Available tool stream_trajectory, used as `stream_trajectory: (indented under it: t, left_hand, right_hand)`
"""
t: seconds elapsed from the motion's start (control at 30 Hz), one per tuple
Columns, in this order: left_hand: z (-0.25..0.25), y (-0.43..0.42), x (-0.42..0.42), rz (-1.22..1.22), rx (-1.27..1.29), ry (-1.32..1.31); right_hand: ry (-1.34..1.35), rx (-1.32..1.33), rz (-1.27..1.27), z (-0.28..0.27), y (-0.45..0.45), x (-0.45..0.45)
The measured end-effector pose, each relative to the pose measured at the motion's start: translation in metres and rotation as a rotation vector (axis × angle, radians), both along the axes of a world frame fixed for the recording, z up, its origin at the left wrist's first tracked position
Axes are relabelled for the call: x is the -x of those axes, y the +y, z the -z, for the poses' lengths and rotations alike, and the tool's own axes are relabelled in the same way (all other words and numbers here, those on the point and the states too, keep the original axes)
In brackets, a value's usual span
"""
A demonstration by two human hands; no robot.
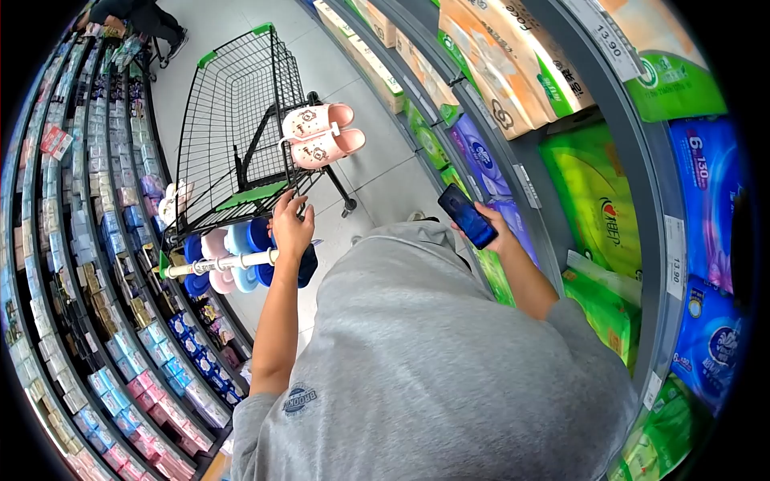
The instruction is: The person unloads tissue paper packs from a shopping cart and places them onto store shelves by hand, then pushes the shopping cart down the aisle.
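Note:
My left hand [292,223] is beside the near end of a shopping cart [265,192], its fingers loosely bent and apart, with nothing seen in them. Below it runs the cart's white handle bar [216,264], partly behind my left forearm. Rounded blue and pink items, perhaps slippers [215,244], hang along that bar. A pair of pink clogs [317,136] with printed figures hangs on the cart's right side. In my right hand [504,231] is a dark smartphone [468,216], screen facing up, near the right-hand shelf.
On the right, shelves hold tissue packs [597,196] in green, purple, blue and orange wrapping, with price tags [675,256]. Long shelves of small packaged goods [112,240] line the left. Another person [148,24] stands at the far upper left. Grey tiled floor [385,176] lies between the shelves.

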State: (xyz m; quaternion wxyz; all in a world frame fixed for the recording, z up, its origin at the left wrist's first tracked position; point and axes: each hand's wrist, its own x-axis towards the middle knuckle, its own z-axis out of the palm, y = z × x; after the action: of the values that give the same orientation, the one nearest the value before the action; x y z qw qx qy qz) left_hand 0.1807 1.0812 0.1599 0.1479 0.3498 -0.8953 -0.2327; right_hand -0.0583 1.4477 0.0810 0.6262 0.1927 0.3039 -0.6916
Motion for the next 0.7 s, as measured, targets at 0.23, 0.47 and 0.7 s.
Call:
stream_trajectory:
  t: [0.23, 0.47, 0.7]
  left_hand:
    - [-0.014, 0.007, -0.017, 0.099, -0.146, 0.054]
    - [-0.006, 0.014, -0.015, 0.085, -0.064, 0.189]
    - [-0.006, 0.022, 0.000, 0.132, -0.017, 0.218]
  right_hand:
    - [-0.031, 0.039, 0.047, -0.001, -0.007, -0.007]
    - [0.002, 0.020, 0.062, -0.008, -0.012, -0.007]
    - [0.203, -0.267, -0.067, 0.007, 0.012, -0.024]
